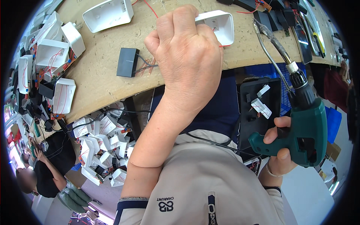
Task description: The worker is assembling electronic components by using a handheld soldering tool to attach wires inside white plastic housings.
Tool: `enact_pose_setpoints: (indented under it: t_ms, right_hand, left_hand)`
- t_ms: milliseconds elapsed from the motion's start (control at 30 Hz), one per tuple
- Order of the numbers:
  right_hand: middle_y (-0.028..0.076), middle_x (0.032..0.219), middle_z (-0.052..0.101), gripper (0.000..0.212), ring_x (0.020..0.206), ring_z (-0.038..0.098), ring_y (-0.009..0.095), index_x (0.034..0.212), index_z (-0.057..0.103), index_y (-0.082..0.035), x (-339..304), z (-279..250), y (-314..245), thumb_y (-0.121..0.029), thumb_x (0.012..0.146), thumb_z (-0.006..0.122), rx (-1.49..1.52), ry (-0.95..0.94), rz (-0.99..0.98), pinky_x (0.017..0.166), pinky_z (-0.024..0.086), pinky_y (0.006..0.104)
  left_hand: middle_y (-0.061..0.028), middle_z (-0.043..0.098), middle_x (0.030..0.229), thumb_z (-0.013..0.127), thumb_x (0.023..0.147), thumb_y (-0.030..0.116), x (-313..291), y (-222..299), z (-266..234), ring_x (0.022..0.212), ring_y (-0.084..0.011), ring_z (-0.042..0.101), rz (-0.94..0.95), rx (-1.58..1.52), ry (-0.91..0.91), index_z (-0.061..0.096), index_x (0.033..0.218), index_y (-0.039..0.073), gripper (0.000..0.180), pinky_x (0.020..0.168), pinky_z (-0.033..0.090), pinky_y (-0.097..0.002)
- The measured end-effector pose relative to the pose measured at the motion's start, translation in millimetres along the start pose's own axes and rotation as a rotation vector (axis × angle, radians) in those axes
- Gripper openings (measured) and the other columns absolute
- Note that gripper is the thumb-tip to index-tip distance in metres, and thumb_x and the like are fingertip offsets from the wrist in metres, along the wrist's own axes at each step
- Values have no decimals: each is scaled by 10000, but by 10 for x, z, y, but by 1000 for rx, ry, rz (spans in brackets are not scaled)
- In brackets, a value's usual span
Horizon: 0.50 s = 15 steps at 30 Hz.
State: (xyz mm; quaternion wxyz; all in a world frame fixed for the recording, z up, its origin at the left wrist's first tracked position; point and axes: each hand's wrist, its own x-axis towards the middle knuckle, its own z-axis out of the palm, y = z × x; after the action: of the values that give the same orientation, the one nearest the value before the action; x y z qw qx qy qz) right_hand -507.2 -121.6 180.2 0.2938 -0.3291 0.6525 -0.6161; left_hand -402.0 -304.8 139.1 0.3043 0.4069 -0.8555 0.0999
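Observation:
My left hand (189,48) is over the table, fingers curled closed on the edge of a white plastic housing (226,28). The fingertips are partly hidden behind the hand. A red wire shows at the housing's rim. Just left of that hand lies a black box (127,62), its black cable running under the hand beside thin reddish wires. On the right, my right hand (279,144) grips a dark green soldering gun (309,131) by its handle. The gun's tip and thin bent metal tube point up toward the table, apart from the housing.
Another white housing (108,15) lies at the table's far left. Piled housings with wires and boards (52,52) crowd the left edge; more fill a heap (101,138) below. A black tray (258,127) holds small white parts. A person (48,172) sits at lower left.

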Motion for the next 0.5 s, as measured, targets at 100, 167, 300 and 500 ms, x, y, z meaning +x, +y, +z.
enact_pose_setpoints:
  t_ms: [100, 167, 300, 500]
  right_hand:
    - [231, 959, 561, 680, 633, 612, 193, 1141, 390, 68, 8, 2, 10, -309, 689, 729, 11, 11, -22, 526, 505, 242]
    - [232, 957, 562, 680, 631, 612, 192, 1136, 394, 67, 22, -12, 16, -318, 687, 730, -2, -2, -21, 524, 505, 244]
    - [231, 957, 562, 683, 633, 612, 192, 1135, 395, 68, 31, -63, 37, -322, 686, 730, -24, -13, -35, 528, 506, 254]
    - [232, 971, 555, 668, 643, 608, 195, 1137, 392, 74, 40, -103, 74, -309, 700, 722, -37, -47, -45, 535, 503, 261]
  left_hand:
    - [-72, 522, 973, 637, 635, 98, 2, -14, -45, 904, -268, 472, 24, -25, 4, 622, 738, 34, 123, 731, 333, -371]
    - [-75, 520, 980, 642, 630, 98, 11, -23, -88, 914, -273, 470, 45, -33, 2, 622, 754, 36, 140, 752, 334, -374]
    - [-85, 517, 1029, 662, 612, 96, 12, -11, -156, 962, -277, 466, 36, -96, -48, 624, 799, 55, 195, 800, 323, -377]
    - [-84, 515, 1080, 686, 584, 87, 7, -75, -213, 981, -273, 471, 98, -188, -71, 631, 800, 78, 222, 827, 314, -363]
